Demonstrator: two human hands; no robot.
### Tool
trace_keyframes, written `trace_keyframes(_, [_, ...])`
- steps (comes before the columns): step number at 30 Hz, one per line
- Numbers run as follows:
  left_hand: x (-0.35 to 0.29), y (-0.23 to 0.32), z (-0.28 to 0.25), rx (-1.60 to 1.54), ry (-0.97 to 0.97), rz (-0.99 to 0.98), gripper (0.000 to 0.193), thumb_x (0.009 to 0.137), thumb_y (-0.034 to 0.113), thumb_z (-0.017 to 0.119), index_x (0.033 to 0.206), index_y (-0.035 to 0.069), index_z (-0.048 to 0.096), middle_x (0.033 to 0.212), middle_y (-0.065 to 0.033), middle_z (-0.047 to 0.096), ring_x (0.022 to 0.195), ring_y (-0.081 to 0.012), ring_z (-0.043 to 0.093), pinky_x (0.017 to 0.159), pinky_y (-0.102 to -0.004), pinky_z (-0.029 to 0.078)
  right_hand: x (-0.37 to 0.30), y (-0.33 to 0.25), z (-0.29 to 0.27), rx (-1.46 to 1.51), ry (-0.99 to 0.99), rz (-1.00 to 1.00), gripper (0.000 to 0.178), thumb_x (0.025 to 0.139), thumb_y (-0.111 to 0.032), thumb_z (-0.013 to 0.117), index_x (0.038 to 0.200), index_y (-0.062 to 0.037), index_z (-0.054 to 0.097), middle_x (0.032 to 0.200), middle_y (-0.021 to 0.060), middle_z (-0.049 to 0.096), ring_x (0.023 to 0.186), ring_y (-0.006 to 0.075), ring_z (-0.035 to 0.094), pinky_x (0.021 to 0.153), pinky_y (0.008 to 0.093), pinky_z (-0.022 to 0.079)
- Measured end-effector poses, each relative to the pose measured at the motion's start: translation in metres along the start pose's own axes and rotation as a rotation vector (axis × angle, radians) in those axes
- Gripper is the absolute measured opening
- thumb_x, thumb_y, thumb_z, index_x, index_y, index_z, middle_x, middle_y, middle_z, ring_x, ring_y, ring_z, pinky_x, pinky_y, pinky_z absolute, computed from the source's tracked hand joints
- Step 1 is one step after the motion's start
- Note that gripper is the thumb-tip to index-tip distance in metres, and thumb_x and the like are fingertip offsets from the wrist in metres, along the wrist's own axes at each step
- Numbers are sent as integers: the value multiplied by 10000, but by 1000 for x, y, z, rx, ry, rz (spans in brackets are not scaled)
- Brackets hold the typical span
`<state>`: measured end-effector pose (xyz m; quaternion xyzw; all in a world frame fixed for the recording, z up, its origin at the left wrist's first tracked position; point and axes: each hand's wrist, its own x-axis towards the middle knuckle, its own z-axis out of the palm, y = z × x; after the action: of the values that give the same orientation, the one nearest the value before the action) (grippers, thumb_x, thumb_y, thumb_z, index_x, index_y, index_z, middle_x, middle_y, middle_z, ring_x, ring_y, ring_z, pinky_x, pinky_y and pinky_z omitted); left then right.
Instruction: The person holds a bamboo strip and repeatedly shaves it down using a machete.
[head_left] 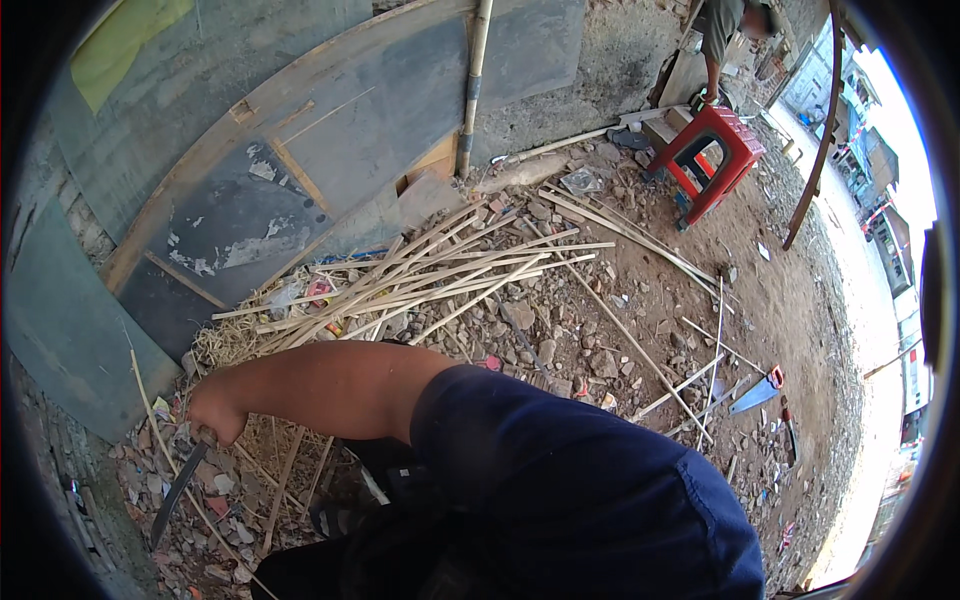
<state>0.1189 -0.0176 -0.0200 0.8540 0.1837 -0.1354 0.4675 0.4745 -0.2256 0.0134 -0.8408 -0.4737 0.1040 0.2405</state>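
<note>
Bamboo strip (150, 408), long and thin, slants down at the far left, where a machete (172, 505) with dark blade crosses it in view, above broken stones. The right hand (216, 410) is wrapped around the machete's handle; the left hand cannot be seen, so I cannot tell its state. Next, pale bamboo sticks (440, 275) lie in a loose pile upon rubble (605, 362). Further right are a co-worker's hand (711, 95), a red plastic stool (738, 150) and, nearer, a handsaw (757, 393) on the ground.
</note>
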Motion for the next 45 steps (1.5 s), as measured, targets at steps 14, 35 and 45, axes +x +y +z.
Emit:
trace_keyframes(14, [3, -1, 4, 12, 34, 10, 330, 1051, 290, 428, 828, 57, 497, 662, -46, 478, 566, -195, 425, 514, -364, 324, 1, -9, 4, -82, -21, -35, 383, 716, -307, 677, 1071, -165, 706, 927, 145, 694, 955, 354, 658, 813, 496, 510])
trace_keyframes(35, [9, -2, 5, 35, 74, 26, 332, 1050, 291, 436, 845, 43, 518, 672, -62, 509, 571, -213, 464, 514, -374, 346, -5, -29, -4, -105, -45, -47, 292, 718, -302, 681, 965, -151, 724, 901, 108, 695, 929, 324, 666, 775, 485, 522])
trace_keyframes(45, [9, -3, 6, 43, 94, 34, 334, 1050, 291, 440, 852, 37, 528, 676, -70, 524, 573, -221, 482, 514, -378, 357, 1, -25, 5, -98, -8, -91, 277, 701, -290, 696, 931, -137, 719, 862, 107, 689, 900, 324, 665, 757, 487, 518])
